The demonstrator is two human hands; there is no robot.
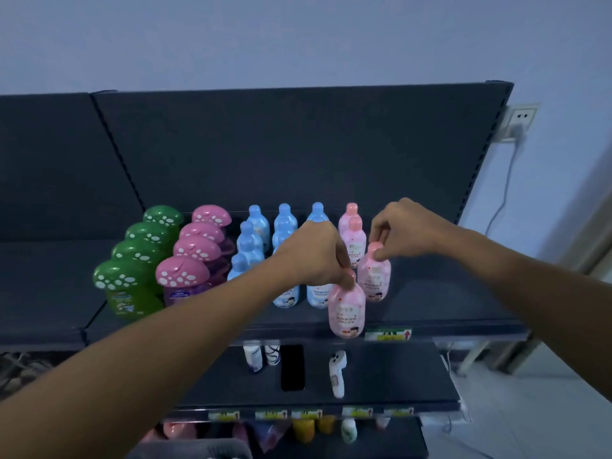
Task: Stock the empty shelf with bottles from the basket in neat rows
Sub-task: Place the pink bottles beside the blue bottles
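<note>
Rising behind everything, a pale bluish wall [298,38] fills the upper view, with a white socket [521,119] to the right of the shelf and a cable [503,190] hanging from it. The shelf [447,303] is dark, with a dark back panel [298,144] standing behind it and a green price tag [388,335] on its front edge. Below the shelf a lower board [381,385] carries a black phone [292,367] and a white handheld device [337,372], both lying flat. On the shelf, at its left, stand a row of green mushroom-capped bottles [132,286] and just beside it a row of pink-capped purple ones [182,276]. Right of those come blue bottles [284,220] in rows running front to back. Nearest the right end of the shelf runs a row of pink bottles. The left hand [314,253] pinches the cap of the front pink bottle [346,309], which stands upright at the shelf's front edge. The right hand [404,230] pinches the cap of the next pink bottle [374,276], upright just behind it.
</note>
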